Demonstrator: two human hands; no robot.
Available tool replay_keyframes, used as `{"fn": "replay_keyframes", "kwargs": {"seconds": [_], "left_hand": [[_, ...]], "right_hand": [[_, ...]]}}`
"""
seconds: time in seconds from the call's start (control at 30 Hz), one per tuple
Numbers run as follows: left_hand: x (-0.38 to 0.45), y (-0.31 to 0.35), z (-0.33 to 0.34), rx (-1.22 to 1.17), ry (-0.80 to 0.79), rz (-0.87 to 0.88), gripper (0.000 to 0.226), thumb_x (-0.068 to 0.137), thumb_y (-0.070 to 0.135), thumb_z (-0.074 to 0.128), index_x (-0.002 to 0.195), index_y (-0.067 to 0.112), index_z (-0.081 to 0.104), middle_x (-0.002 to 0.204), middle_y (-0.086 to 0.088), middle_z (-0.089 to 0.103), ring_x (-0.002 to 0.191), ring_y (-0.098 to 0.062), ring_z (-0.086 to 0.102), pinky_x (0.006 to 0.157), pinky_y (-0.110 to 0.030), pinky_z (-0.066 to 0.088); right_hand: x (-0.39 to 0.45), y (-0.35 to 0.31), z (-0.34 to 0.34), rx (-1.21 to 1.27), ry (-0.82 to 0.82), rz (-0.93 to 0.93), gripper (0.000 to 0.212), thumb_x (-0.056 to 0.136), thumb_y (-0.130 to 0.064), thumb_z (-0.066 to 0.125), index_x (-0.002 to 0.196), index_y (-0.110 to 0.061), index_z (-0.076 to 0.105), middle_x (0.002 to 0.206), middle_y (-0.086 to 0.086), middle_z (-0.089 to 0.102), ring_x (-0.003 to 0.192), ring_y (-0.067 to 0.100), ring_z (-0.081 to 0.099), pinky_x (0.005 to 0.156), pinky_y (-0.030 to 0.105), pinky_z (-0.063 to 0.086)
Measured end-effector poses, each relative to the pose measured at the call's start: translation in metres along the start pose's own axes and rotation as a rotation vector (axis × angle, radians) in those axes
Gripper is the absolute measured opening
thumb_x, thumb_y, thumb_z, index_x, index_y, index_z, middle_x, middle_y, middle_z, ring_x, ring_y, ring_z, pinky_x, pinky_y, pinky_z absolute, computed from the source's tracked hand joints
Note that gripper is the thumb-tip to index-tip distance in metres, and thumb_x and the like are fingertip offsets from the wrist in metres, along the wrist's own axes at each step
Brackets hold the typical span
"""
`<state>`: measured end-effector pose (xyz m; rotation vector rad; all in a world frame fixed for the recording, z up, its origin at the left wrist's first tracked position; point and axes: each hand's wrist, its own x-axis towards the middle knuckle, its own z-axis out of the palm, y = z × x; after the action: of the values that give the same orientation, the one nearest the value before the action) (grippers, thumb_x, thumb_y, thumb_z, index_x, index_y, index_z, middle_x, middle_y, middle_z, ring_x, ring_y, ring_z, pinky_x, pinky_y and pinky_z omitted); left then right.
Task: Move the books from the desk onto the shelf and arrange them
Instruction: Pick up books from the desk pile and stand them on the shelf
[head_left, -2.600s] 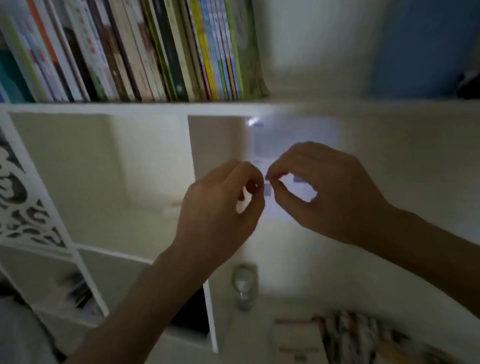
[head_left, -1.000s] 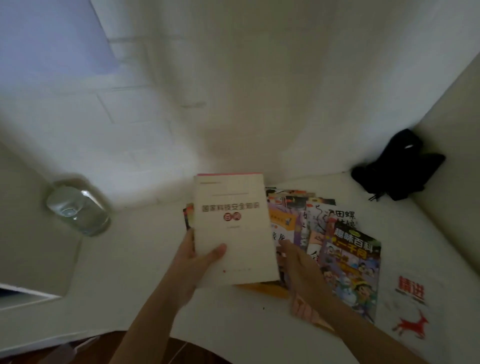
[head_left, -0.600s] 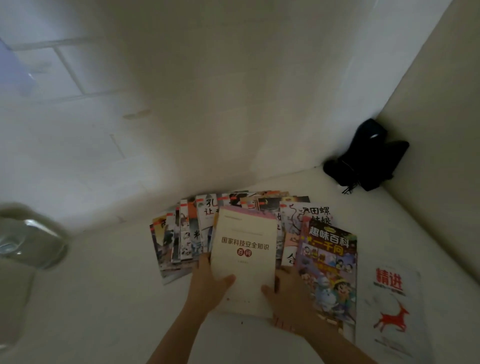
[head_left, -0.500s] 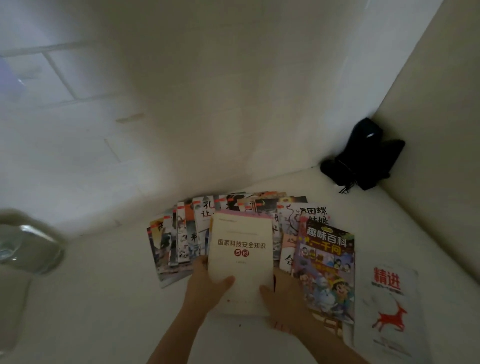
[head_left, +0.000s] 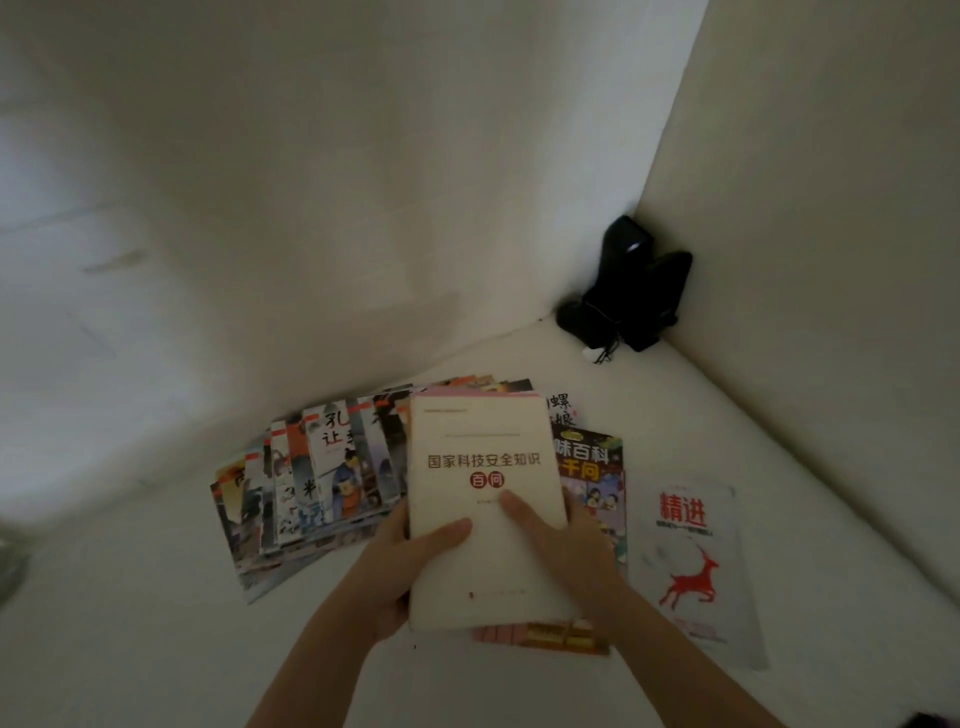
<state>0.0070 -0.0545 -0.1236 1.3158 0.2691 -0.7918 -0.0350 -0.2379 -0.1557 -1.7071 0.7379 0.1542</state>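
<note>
Both hands hold the cream book (head_left: 485, 499) by its near end: left hand (head_left: 400, 566) and right hand (head_left: 576, 561), each grip grasping it with the thumb on the cover. It sits over the spread books (head_left: 311, 483) near the surface's (head_left: 130, 623) back edge. Lift it straight, so the loose ones below do not slide.

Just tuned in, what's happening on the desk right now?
A person is holding a cream-covered book with both hands, the left hand and the right hand each with a thumb on its cover. It sits above a fanned spread of picture books lying on the white desk. A white book with a red deer lies to the right, and a black object sits in the corner.
</note>
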Motion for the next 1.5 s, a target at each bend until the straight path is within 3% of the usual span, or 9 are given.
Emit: {"fn": "replay_keyframes", "kwargs": {"seconds": [0.23,0.33,0.53,0.73,0.83,1.03,1.23,1.33,1.5], "left_hand": [[0.079,-0.055,0.070,0.618,0.070,0.036,0.082,0.055,0.064,0.084,0.124,0.032,0.053,0.131,0.003,0.054,0.128,-0.023,0.050,0.098,-0.049,0.050],[0.094,-0.064,0.078,0.780,0.149,0.026,0.092,0.062,0.058,0.081,0.137,0.022,0.041,0.140,-0.003,0.035,0.136,-0.025,0.032,0.109,-0.042,0.038],[0.074,-0.055,0.067,0.521,0.163,0.041,0.068,0.064,0.027,0.090,0.121,0.022,0.052,0.111,0.002,0.068,0.093,-0.018,0.068,0.070,-0.036,0.062],[0.056,-0.067,0.040,0.685,0.297,0.017,0.094,0.044,0.051,0.089,0.123,0.030,0.043,0.121,0.001,0.046,0.113,-0.027,0.056,0.089,-0.051,0.055],[0.054,-0.069,0.044,0.690,0.293,0.061,0.096,0.059,0.033,0.091,0.138,0.025,0.036,0.136,-0.004,0.032,0.126,-0.030,0.043,0.103,-0.050,0.045],[0.058,-0.059,0.047,0.373,0.337,-0.015,0.086,0.061,0.017,0.092,0.130,0.010,0.042,0.107,-0.004,0.064,0.095,-0.030,0.068,0.080,-0.046,0.059],[0.046,-0.056,0.049,0.168,0.148,-0.120,0.059,0.056,0.004,0.091,0.109,0.005,0.066,0.095,-0.014,0.076,0.081,-0.033,0.074,0.072,-0.052,0.060],[0.027,-0.050,0.042,0.147,0.045,0.040,0.065,0.064,-0.003,0.085,0.119,0.016,0.056,0.106,-0.007,0.074,0.091,-0.029,0.073,0.072,-0.052,0.060],[0.011,-0.025,0.032,0.216,-0.086,0.306,0.076,0.067,-0.016,0.075,0.130,0.018,0.051,0.117,-0.001,0.071,0.110,-0.018,0.067,0.083,-0.035,0.058]], "right_hand": [[0.015,0.031,-0.082,-0.257,0.164,0.036,0.037,0.086,-0.054,0.063,0.104,-0.022,0.065,0.094,-0.004,0.068,0.078,0.010,0.066,0.062,0.019,0.053],[0.028,0.055,-0.080,-0.281,0.195,0.039,0.056,0.078,-0.063,0.064,0.114,-0.021,0.062,0.107,-0.001,0.068,0.088,0.015,0.067,0.074,0.031,0.060],[0.020,0.053,-0.062,-0.238,0.181,0.047,0.041,0.088,-0.049,0.064,0.114,-0.017,0.062,0.103,-0.004,0.067,0.085,0.011,0.060,0.059,0.012,0.042],[0.004,0.067,-0.028,-0.328,0.204,0.116,0.061,0.077,-0.062,0.065,0.119,-0.017,0.057,0.114,-0.002,0.056,0.109,0.019,0.056,0.091,0.034,0.051],[-0.001,0.069,-0.025,-0.278,0.237,0.109,0.057,0.082,-0.050,0.069,0.124,-0.015,0.053,0.118,0.001,0.053,0.110,0.019,0.054,0.095,0.037,0.050],[-0.001,0.062,-0.035,-0.128,0.231,0.093,0.050,0.079,-0.031,0.079,0.120,-0.015,0.055,0.109,-0.004,0.063,0.092,0.008,0.055,0.070,0.010,0.042],[0.001,0.069,-0.039,0.081,0.092,0.170,0.055,0.059,-0.039,0.092,0.106,-0.022,0.069,0.104,-0.003,0.074,0.091,0.013,0.070,0.079,0.036,0.061],[-0.004,0.063,-0.041,0.109,0.068,0.041,0.080,0.047,-0.049,0.095,0.116,-0.026,0.061,0.115,-0.002,0.068,0.097,0.012,0.068,0.074,0.031,0.061],[-0.025,0.035,-0.046,0.168,0.097,-0.388,0.088,0.068,-0.009,0.086,0.137,-0.019,0.033,0.123,-0.009,0.054,0.115,-0.002,0.055,0.083,0.011,0.051]]}}
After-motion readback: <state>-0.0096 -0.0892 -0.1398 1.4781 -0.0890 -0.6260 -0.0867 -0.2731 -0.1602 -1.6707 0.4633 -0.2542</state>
